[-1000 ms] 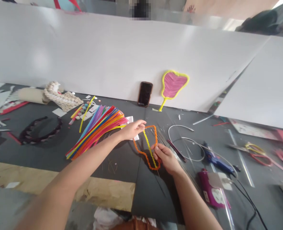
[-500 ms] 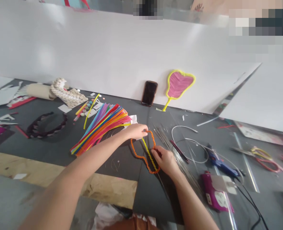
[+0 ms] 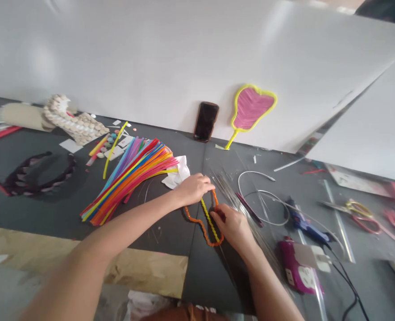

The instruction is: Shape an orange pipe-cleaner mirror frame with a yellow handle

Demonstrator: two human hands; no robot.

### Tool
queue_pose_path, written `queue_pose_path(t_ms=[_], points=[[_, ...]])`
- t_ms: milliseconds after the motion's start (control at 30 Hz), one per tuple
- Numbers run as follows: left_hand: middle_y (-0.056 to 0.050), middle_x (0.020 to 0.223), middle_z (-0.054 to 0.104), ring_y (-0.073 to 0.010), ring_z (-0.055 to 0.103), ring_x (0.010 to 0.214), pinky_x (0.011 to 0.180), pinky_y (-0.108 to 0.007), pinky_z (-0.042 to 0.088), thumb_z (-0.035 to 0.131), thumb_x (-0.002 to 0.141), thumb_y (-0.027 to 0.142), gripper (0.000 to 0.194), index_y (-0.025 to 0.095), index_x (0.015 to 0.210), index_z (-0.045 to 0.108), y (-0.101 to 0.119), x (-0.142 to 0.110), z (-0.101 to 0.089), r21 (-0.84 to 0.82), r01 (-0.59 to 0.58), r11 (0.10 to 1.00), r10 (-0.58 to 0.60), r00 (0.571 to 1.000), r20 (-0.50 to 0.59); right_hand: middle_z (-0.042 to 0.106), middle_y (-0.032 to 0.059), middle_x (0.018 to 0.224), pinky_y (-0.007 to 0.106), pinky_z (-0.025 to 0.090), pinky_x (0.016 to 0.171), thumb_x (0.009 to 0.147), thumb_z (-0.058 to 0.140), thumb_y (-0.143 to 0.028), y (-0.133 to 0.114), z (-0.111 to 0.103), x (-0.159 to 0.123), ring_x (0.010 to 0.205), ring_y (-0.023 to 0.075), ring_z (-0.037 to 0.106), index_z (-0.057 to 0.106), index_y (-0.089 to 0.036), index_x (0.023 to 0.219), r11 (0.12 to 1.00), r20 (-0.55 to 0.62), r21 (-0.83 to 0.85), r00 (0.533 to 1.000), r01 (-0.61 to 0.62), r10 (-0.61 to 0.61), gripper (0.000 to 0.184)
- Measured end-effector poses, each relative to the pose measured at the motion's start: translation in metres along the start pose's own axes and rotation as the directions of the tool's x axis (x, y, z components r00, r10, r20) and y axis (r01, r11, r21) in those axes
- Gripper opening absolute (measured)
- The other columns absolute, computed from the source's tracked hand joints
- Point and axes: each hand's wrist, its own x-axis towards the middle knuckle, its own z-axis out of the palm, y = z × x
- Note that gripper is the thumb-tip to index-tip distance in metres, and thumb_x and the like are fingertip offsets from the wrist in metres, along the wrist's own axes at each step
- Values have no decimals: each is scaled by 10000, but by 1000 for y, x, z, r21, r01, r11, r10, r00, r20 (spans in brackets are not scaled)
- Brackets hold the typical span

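Note:
An orange pipe-cleaner loop (image 3: pixel 200 225) lies on the dark table, with a yellow wavy pipe cleaner (image 3: pixel 208 216) running down across it. My left hand (image 3: pixel 194 188) is closed over the top of the loop, pinching the yellow piece's upper end. Fingers of my right hand (image 3: pixel 231 225) are pinched on the loop's right side, close to the yellow piece. A fanned bundle of coloured pipe cleaners (image 3: pixel 130 176) lies to the left of my left hand.
Thin wires (image 3: pixel 232 196) fan out beside my right hand. A blue glue gun (image 3: pixel 306 225), a magenta packet (image 3: pixel 296 267) and scissors (image 3: pixel 354 208) lie right. A phone (image 3: pixel 205 121) and a pink-and-yellow fan shape (image 3: pixel 251 109) lean on white board. A dark braided headband (image 3: pixel 36 174) lies left.
Both hands have lowered the orange loop closer to the table, and my left hand has closed further over its top. The camera has tilted down and shifted slightly.

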Motion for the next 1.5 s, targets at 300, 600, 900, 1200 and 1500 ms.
queue_pose_path(t_ms=[300, 600, 900, 1200, 1500], points=[[-69, 1346, 505, -251, 404, 1263, 1006, -427, 307, 444, 899, 356, 356, 282, 1237, 530, 3, -12, 3, -18, -135, 991, 136, 988, 67, 638, 24, 714, 221, 395, 561, 864, 473, -257, 2, -2, -4, 601, 136, 581, 603, -197, 827, 998, 16, 38, 999, -40, 39, 148], [-61, 918, 659, -202, 552, 923, 798, -304, 379, 564, 839, 286, 128, 182, 842, 640, -14, 24, -11, -96, -85, 992, 95, 990, 101, 635, 37, 745, 232, 440, 612, 869, 467, -257, 2, -5, -6, 639, 142, 585, 623, -198, 834, 977, -10, 204, 998, -59, 62, 171], [31, 785, 671, -108, 595, 728, 646, -206, 366, 486, 854, 196, 192, 198, 711, 616, -26, 31, -27, -501, 105, 859, 48, 958, 284, 628, 21, 707, 225, 431, 590, 872, 467, -267, 7, -5, -9, 610, 135, 579, 588, -200, 833, 964, -6, 259, 997, -67, 71, 144], [8, 783, 597, -100, 580, 621, 579, -207, 376, 482, 860, 248, 138, 189, 798, 590, -13, 36, -27, -523, 161, 837, 21, 945, 325, 629, 29, 698, 227, 422, 574, 870, 450, -247, 3, -6, -8, 616, 141, 583, 574, -206, 809, 972, -66, 235, 997, -25, 42, 144], [11, 685, 634, -120, 574, 612, 520, -224, 301, 467, 887, 321, 218, 200, 750, 586, 0, 32, -13, -292, 92, 952, -27, 975, 220, 602, 14, 631, 218, 387, 536, 865, 459, -257, 8, 2, -9, 542, 126, 551, 563, -197, 782, 983, -115, 174, 990, -65, 86, 146]])
